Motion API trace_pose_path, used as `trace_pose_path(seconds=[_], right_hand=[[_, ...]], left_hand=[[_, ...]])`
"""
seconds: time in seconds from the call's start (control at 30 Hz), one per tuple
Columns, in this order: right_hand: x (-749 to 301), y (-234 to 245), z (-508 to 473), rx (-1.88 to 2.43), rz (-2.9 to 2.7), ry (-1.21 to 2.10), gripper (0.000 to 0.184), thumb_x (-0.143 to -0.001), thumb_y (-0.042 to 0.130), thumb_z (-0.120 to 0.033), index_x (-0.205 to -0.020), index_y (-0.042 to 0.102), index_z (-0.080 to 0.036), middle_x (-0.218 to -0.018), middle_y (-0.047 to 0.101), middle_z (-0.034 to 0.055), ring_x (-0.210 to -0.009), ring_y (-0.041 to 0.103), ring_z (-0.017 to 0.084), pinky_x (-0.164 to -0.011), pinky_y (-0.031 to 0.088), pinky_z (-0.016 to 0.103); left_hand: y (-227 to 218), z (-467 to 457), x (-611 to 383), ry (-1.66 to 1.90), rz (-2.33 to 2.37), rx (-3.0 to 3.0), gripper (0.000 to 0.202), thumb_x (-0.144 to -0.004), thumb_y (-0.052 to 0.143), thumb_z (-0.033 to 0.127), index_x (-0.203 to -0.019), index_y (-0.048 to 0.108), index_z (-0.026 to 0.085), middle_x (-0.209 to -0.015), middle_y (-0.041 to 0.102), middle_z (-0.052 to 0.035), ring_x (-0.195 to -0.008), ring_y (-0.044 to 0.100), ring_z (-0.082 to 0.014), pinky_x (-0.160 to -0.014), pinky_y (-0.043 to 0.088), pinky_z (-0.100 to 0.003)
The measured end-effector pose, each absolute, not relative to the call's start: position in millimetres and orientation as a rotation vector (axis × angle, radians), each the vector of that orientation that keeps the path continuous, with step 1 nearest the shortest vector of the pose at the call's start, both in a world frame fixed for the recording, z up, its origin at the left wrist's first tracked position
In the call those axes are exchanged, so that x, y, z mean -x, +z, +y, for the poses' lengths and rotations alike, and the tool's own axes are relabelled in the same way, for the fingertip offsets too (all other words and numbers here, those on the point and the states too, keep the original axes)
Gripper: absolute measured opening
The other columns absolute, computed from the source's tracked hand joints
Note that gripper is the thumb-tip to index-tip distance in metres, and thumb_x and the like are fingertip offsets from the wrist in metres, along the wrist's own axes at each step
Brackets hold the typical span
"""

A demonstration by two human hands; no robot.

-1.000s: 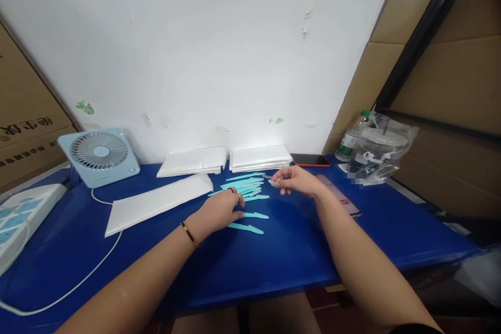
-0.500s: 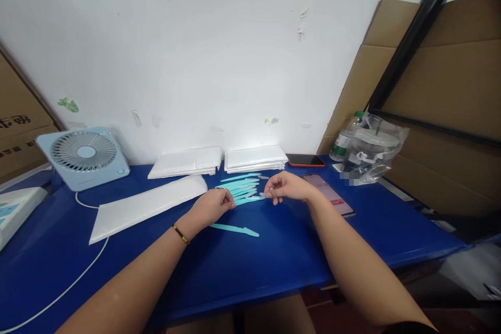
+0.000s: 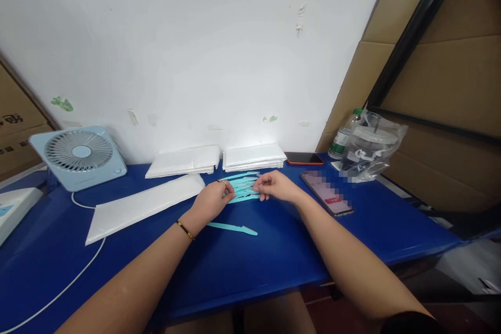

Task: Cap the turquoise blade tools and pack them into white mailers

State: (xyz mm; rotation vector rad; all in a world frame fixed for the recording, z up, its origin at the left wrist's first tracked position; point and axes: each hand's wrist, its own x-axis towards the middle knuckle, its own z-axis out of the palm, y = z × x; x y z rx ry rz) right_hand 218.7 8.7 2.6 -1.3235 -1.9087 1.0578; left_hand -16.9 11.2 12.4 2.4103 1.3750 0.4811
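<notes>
Several turquoise eyebrow razors (image 3: 243,186) lie side by side on the blue tabletop (image 3: 258,266), between my two hands. My left hand (image 3: 213,200) is closed, its thumb and fingers pinching a razor at the handle end. At the opposite end of the group my right hand (image 3: 276,186) is closed on the tip of a razor; its fingertips cover that end. One separate turquoise razor (image 3: 235,228) rests nearer to me, its left end close under my left wrist.
White padded envelopes lie in a left stack (image 3: 183,160) and a right stack (image 3: 254,156) by the wall, with a single envelope (image 3: 144,206) in front. A blue fan (image 3: 81,152) stands left. Two phones, a lit one (image 3: 326,194) and a red-edged one (image 3: 304,158), lie right, near a bagged cup (image 3: 368,148).
My right hand has moved left, in over the ends of the grouped razors. My left hand has shifted slightly left and up, still pinched. The lone razor lies as before.
</notes>
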Motion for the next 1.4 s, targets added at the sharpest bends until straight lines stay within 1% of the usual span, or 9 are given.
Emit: trace_pose_path(seconds=[0.1, 0.17, 0.23, 0.4, 0.5, 0.73, 1.2, 1.3, 1.4], right_hand=[[-225.6, -5.2, 21.8, 1.572, -1.863, 0.491, 0.021, -0.083, 0.052, -0.033, -0.086, 0.066, -0.016, -0.069, 0.065, 0.0041, -0.064, 0.061, 0.016, -0.064, 0.046, 0.027], [-229.6, -11.1, 30.6, 1.654, -1.882, 0.220, 0.017, -0.081, 0.055, -0.028, -0.088, 0.066, -0.018, -0.087, 0.065, 0.0067, -0.079, 0.061, 0.018, -0.073, 0.044, 0.028], [-231.5, -17.0, 37.9, 1.710, -1.911, 0.149, 0.015, -0.080, 0.057, -0.029, -0.087, 0.067, -0.019, -0.098, 0.062, 0.0078, -0.087, 0.059, 0.019, -0.076, 0.043, 0.028], [-235.8, -22.8, 46.1, 1.786, -1.858, 0.326, 0.010, -0.074, 0.063, -0.028, -0.074, 0.065, -0.018, -0.088, 0.064, 0.0065, -0.081, 0.059, 0.018, -0.069, 0.043, 0.026], [-241.4, -15.0, 40.6, 1.768, -1.854, 0.390, 0.007, -0.072, 0.063, -0.024, -0.071, 0.063, -0.017, -0.074, 0.065, 0.0038, -0.070, 0.060, 0.016, -0.063, 0.043, 0.024], [-235.2, 21.6, 5.2, 1.178, -1.893, 1.050, 0.030, -0.068, 0.068, -0.041, -0.081, 0.064, -0.014, -0.065, 0.062, 0.0015, -0.056, 0.056, 0.011, -0.052, 0.043, 0.021], [-208.2, 9.6, 1.0, 1.167, -2.022, 1.043, 0.024, -0.069, 0.067, -0.038, -0.079, 0.067, -0.016, -0.060, 0.061, 0.0002, -0.057, 0.056, 0.012, -0.055, 0.043, 0.023], [-209.6, 3.3, 6.6, 1.218, -2.075, 0.786, 0.033, -0.069, 0.068, -0.044, -0.088, 0.067, -0.017, -0.076, 0.065, 0.0038, -0.070, 0.060, 0.016, -0.063, 0.046, 0.026], [-217.5, -4.2, 16.3, 1.293, -2.077, 0.451, 0.064, -0.059, 0.073, -0.051, -0.113, 0.060, -0.019, -0.114, 0.059, 0.0101, -0.105, 0.054, 0.025, -0.088, 0.043, 0.036]], left_hand=[[16.8, 8.6, 24.4, 0.518, 1.330, -2.433, 0.034, -0.076, 0.055, 0.043, -0.101, 0.057, 0.021, -0.103, 0.058, -0.0060, -0.094, 0.055, -0.0223, -0.075, 0.042, -0.031], [22.4, 1.8, 31.3, 0.356, 1.185, -2.432, 0.035, -0.073, 0.058, 0.048, -0.096, 0.060, 0.022, -0.098, 0.059, -0.0038, -0.088, 0.055, -0.0210, -0.072, 0.042, -0.029], [27.2, -6.6, 36.8, 0.181, 1.045, -2.411, 0.033, -0.069, 0.062, 0.050, -0.089, 0.064, 0.024, -0.090, 0.060, -0.0018, -0.080, 0.056, -0.0189, -0.066, 0.041, -0.027], [27.3, -17.7, 36.5, 0.069, 1.021, -2.372, 0.022, -0.072, 0.059, 0.045, -0.073, 0.065, 0.023, -0.077, 0.062, -0.0006, -0.067, 0.053, -0.0160, -0.055, 0.035, -0.026], [22.8, -12.6, 32.8, 0.209, 1.106, -2.332, 0.022, -0.077, 0.053, 0.042, -0.076, 0.061, 0.022, -0.072, 0.061, 0.0002, -0.064, 0.054, -0.0152, -0.056, 0.036, -0.025], [17.8, 4.2, 36.0, 0.520, 1.293, -2.257, 0.021, -0.079, 0.048, 0.041, -0.080, 0.056, 0.021, -0.072, 0.061, 0.0005, -0.066, 0.055, -0.0151, -0.058, 0.037, -0.025], [17.0, 3.3, 23.4, 0.467, 1.304, -2.304, 0.023, -0.079, 0.048, 0.041, -0.082, 0.059, 0.021, -0.076, 0.065, -0.0014, -0.071, 0.058, -0.0173, -0.062, 0.040, -0.027], [14.6, 8.9, 20.0, 0.426, 1.342, -2.452, 0.035, -0.076, 0.052, 0.048, -0.096, 0.060, 0.021, -0.096, 0.066, -0.0058, -0.092, 0.058, -0.0234, -0.075, 0.042, -0.032], [7.9, 19.6, 20.4, 0.426, 1.403, -2.605, 0.082, -0.061, 0.060, 0.066, -0.126, 0.046, 0.019, -0.134, 0.046, -0.0135, -0.124, 0.037, -0.0329, -0.097, 0.033, -0.041]])
